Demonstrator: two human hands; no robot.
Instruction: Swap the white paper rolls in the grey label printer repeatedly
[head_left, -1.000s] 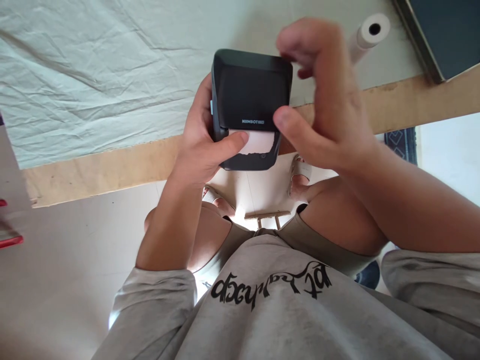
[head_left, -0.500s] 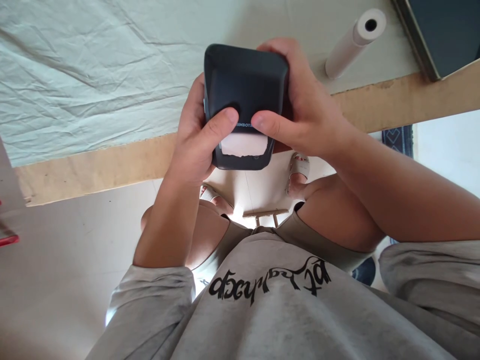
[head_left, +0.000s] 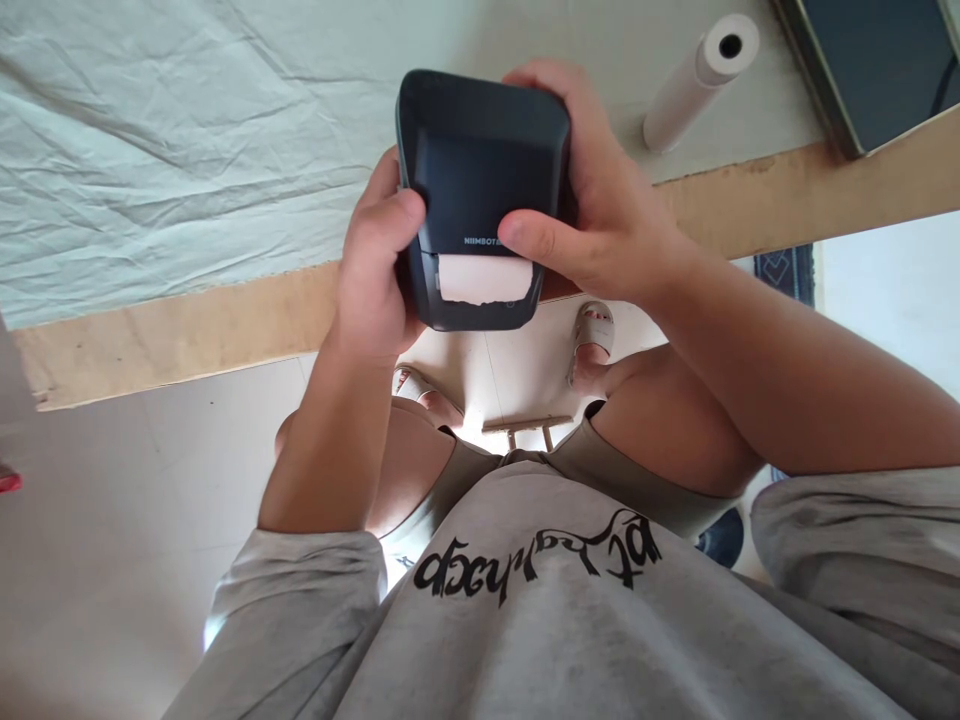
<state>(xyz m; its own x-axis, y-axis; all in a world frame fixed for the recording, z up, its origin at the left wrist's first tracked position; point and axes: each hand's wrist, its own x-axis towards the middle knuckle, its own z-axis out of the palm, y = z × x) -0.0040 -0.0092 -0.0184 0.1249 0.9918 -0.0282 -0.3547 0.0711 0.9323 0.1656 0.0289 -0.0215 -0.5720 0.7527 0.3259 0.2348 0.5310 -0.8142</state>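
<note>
Between my two hands is a black label printer [head_left: 480, 170], held up in front of the table edge with its top facing me. "NIIMBOT" is printed near its front. A strip of white paper [head_left: 484, 278] with a torn edge sticks out of its slot. My left hand [head_left: 375, 255] grips the printer's left side, thumb at the side edge. Around the right side wraps my right hand [head_left: 600, 190], its thumb lying on the lid beside the lettering. The fingers under the printer are hidden.
A white paper roll [head_left: 694, 85] stands on the cloth-covered table [head_left: 187, 150] to the right. Farther right, a dark flat screen device [head_left: 877, 70] lies at the table's wooden edge [head_left: 180, 335]. Below are my legs and a wooden stool bar [head_left: 525, 425].
My left thumb has slid off the printer's lid to its left edge, so more of the lettering shows. The printer has shifted slightly up and left in view.
</note>
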